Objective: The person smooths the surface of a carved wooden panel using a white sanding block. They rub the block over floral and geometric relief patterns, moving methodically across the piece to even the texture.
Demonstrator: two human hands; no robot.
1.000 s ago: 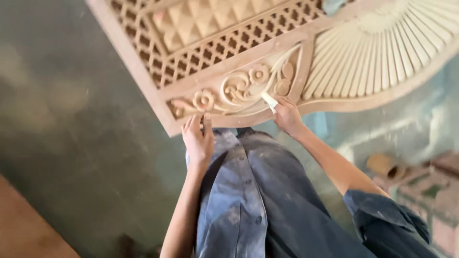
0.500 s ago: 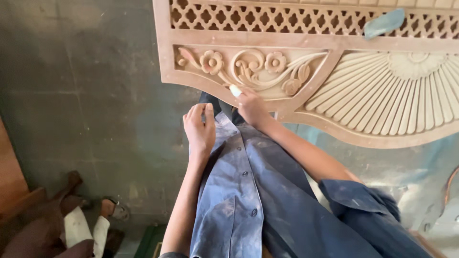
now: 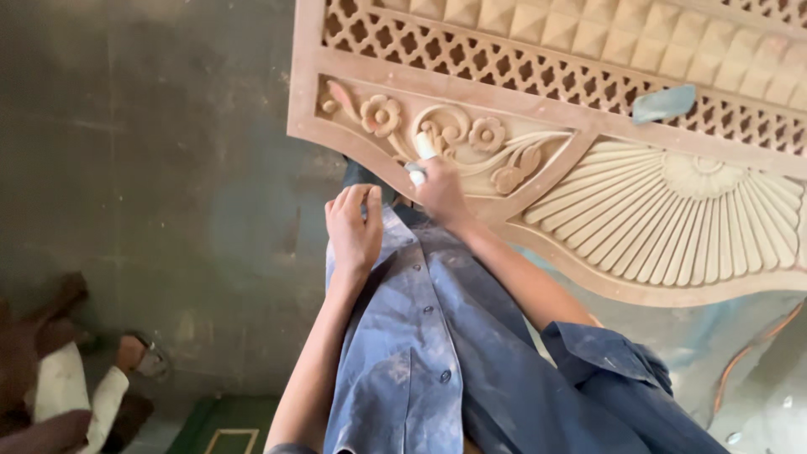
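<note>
Since half a second ago, right hand (image 3: 440, 192) sits further into the floral scrollwork of carved wooden panel (image 3: 538, 109), clamped on white sanding piece (image 3: 423, 155) at 12 o'clock. Left hand (image 3: 355, 227), fingers together, rests flat on blue shirt (image 3: 420, 353).

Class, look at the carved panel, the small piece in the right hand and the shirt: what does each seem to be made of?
Carved panel: bare, unfinished wood, seemingly; pale, matt, dusty, with cut lattice and flowers.
Small piece in the right hand: possibly folded sandpaper; whitish, too small to tell.
Shirt: blue woven cloth, buttoned, dust-smeared.
</note>
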